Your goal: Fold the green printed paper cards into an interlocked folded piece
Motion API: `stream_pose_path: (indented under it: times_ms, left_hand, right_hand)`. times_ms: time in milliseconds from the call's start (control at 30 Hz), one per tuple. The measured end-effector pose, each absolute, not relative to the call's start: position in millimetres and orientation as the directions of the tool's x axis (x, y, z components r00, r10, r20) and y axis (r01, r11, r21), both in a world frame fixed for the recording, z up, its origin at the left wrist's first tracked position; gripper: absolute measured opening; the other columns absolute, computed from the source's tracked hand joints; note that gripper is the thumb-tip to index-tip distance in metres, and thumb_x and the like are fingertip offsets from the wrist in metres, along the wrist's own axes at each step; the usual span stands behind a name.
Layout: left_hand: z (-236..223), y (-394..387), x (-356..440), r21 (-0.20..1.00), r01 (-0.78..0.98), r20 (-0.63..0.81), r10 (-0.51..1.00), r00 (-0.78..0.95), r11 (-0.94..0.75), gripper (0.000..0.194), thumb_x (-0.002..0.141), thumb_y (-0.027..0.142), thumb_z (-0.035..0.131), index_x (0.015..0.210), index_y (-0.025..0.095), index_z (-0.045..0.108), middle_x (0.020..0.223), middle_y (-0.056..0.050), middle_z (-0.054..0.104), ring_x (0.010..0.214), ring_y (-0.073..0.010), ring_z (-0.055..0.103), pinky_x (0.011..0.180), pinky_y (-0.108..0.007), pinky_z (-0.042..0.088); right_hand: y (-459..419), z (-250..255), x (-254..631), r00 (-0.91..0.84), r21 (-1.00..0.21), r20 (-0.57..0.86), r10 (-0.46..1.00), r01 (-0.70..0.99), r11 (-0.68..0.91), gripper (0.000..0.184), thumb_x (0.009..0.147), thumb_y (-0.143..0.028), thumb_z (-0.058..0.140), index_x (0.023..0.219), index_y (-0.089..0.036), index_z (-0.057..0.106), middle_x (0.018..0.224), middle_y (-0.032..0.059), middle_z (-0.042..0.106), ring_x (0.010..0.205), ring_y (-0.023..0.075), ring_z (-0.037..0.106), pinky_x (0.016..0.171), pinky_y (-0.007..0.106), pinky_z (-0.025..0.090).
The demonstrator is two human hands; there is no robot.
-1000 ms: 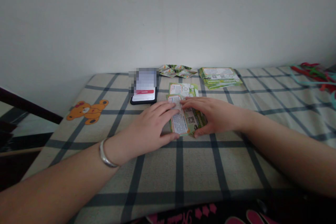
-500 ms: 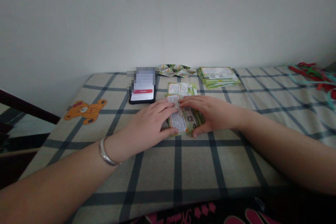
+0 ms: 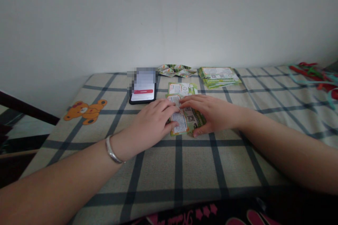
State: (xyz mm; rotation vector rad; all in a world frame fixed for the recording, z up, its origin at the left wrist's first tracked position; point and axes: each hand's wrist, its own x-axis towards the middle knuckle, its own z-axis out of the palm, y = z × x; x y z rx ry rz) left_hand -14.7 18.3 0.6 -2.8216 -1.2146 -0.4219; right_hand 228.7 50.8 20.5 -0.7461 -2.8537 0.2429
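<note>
A green and white printed paper leaflet [image 3: 184,121] lies on the checked cloth, partly folded. My left hand [image 3: 149,124] rests on its left side with the fingers stretched flat and the thumb at its near edge. My right hand [image 3: 211,112] lies flat on its right side, fingertips meeting the left hand's near the paper's middle. A silver bangle [image 3: 113,150] circles my left wrist. Another leaflet [image 3: 182,88] lies just beyond the hands.
A phone [image 3: 143,91] with a lit screen sits behind my left hand. Folded paper pieces [image 3: 175,70] and a stack of leaflets [image 3: 219,76] lie by the wall. Red and green cords [image 3: 315,74] lie far right. A bear picture [image 3: 86,110] marks the checked cloth [image 3: 185,172].
My left thumb has drawn in from the leaflet's near edge toward its left side. Both hands stay pressed on the paper; the view shifted slightly.
</note>
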Motion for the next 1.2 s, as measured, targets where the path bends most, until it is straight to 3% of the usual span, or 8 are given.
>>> stream_pose_path:
  times_ms: [267,567,967,1200]
  left_hand:
    - [0,20,-14,0.092,0.729,0.264,0.723,0.639,-0.678,0.032,0.093,0.035,0.059,0.119,0.017,0.058,0.123,-0.009,0.058,0.118,-0.0272,0.053,0.103,-0.048,0.046]
    - [9,17,-8,0.07,0.767,0.204,0.761,0.615,-0.638,0.021,0.093,0.028,0.059,0.11,0.015,0.061,0.116,-0.009,0.063,0.111,-0.0262,0.058,0.096,-0.044,0.051]
    - [8,17,-9,0.07,0.782,0.251,0.77,0.587,-0.619,0.017,0.095,0.031,0.056,0.102,0.016,0.061,0.107,-0.007,0.064,0.1,-0.0248,0.063,0.086,-0.041,0.053]
    - [5,19,-12,0.084,0.772,0.261,0.761,0.593,-0.63,0.019,0.095,0.031,0.055,0.106,0.017,0.06,0.111,-0.007,0.065,0.101,-0.0249,0.064,0.086,-0.041,0.054]
  right_hand:
    - [45,24,228,-0.851,-0.192,0.104,0.515,0.491,0.85,0.065,0.075,-0.038,0.072,0.133,-0.015,0.051,0.147,0.0141,0.048,0.137,0.0256,0.044,0.116,0.04,0.034]
    - [40,23,223,-0.842,-0.139,0.122,0.526,0.51,0.849,0.064,0.075,-0.034,0.068,0.132,-0.011,0.052,0.145,0.0166,0.05,0.135,0.0282,0.045,0.115,0.042,0.036]
    - [35,24,218,-0.831,-0.073,0.141,0.538,0.533,0.843,0.055,0.076,-0.033,0.065,0.126,-0.011,0.056,0.134,0.0144,0.058,0.12,0.0297,0.055,0.106,0.044,0.044]
    - [33,25,215,-0.819,-0.026,0.14,0.556,0.559,0.829,0.055,0.077,-0.033,0.065,0.126,-0.01,0.057,0.126,0.0153,0.061,0.114,0.0306,0.056,0.101,0.046,0.045]
